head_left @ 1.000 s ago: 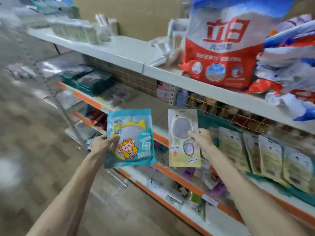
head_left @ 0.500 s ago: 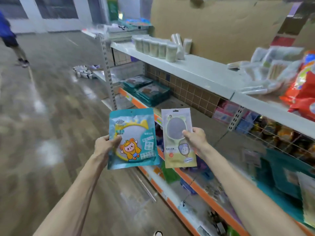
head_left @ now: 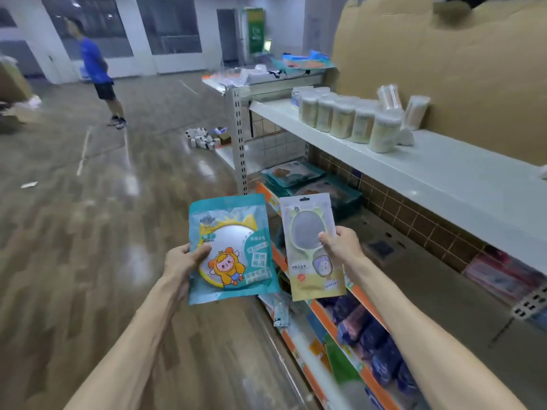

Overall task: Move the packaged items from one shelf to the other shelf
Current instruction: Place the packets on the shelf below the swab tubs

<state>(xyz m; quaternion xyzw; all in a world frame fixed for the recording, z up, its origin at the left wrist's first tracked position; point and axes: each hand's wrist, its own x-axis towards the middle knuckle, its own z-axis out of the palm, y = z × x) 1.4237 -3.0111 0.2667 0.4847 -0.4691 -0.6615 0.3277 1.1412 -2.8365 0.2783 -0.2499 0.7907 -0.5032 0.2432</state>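
My left hand [head_left: 181,263] grips the left edge of a teal mirror packet [head_left: 233,250] with a cartoon figure on it. My right hand [head_left: 340,247] pinches the right edge of a pale yellow hand-mirror packet [head_left: 310,250]. Both packets are held upright in front of me, side by side, over the aisle beside the shelf unit. On the middle shelf [head_left: 414,261] behind them lies a stack of similar teal packets [head_left: 299,176]. The white top shelf [head_left: 461,179] runs along the right.
Several clear jars of cotton swabs [head_left: 346,119] stand on the top shelf before a cardboard wall [head_left: 458,60]. Lower shelves with orange edges hold dark packets [head_left: 373,335]. A person in blue [head_left: 97,72] stands far left on the wooden floor. Small boxes [head_left: 204,137] lie by the shelf post.
My view has swung left along the shelf, away from the detergent bags toward the aisle's end. Both hands still hold their packets the same way, side by side.
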